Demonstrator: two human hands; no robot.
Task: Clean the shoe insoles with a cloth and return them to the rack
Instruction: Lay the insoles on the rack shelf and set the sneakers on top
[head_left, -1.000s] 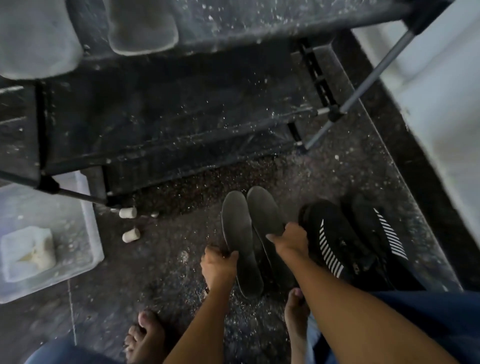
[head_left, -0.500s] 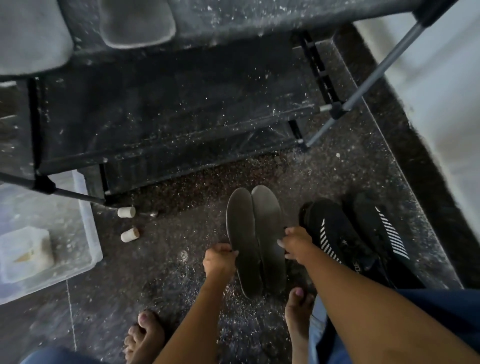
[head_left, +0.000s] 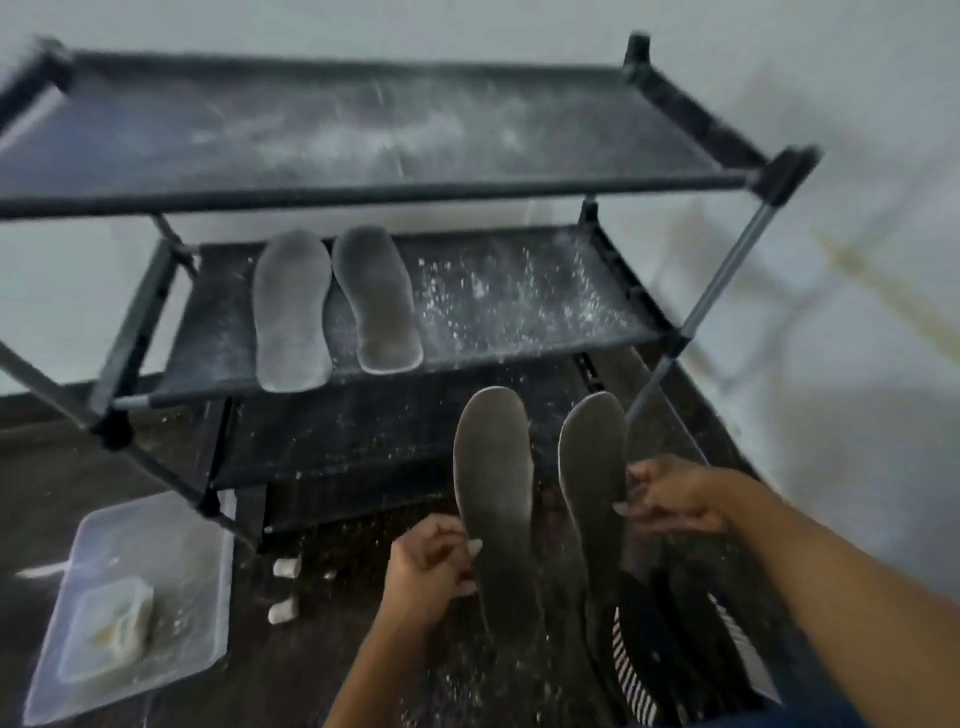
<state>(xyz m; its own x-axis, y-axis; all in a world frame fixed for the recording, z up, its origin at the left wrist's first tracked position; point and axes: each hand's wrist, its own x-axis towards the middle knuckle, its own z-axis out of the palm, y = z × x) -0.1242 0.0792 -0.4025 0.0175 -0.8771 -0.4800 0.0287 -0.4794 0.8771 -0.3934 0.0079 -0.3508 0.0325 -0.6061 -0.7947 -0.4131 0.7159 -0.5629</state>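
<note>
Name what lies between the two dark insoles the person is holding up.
Nothing held: in the head view, the left-hand insole and the right-hand insole stand apart, with only the speckled lower rack shelf and floor showing through.

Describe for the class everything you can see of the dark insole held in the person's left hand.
The dark insole is long, thin and grey-brown with a matte, felt-like face and rounded toe. It is held up off the floor, toe pointing toward the rack. The left hand pinches its left edge near the middle. It stands apart from the second insole.
</note>
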